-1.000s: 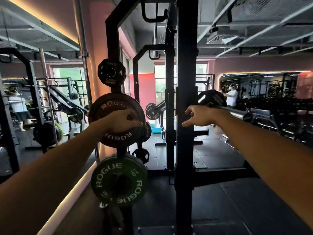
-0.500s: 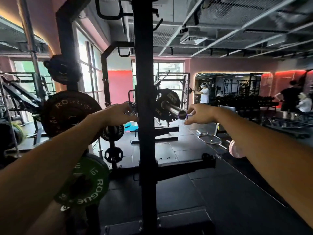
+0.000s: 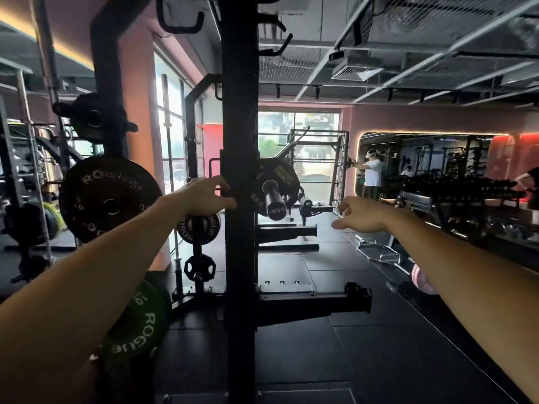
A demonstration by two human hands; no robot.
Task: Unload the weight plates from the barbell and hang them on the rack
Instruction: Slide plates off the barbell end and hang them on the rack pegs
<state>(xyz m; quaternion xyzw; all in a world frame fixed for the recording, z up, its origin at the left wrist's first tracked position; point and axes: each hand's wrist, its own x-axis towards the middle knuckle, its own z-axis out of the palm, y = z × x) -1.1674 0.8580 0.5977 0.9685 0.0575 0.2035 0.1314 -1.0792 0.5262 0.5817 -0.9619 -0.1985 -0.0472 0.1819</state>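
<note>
- Fingers (image 3: 341, 209) of the right hand (image 3: 363, 215) spread wide, holding nothing; left hand (image 3: 208, 193) open against the rack post (image 3: 239, 258).
- Beyond, a black plate (image 3: 280, 177) remains on the barbell sleeve (image 3: 274, 201).
- Next, likely: both hands grip and slide it off.

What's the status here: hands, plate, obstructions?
Left hand on the rack upright. Right hand open, empty. 5 kg plate on barbell sleeve.

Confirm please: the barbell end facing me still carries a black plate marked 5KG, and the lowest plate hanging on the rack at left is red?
Not quite. In the head view the barbell does carry the 5KG plate, but the lowest hanging plate is green, not red.
</note>
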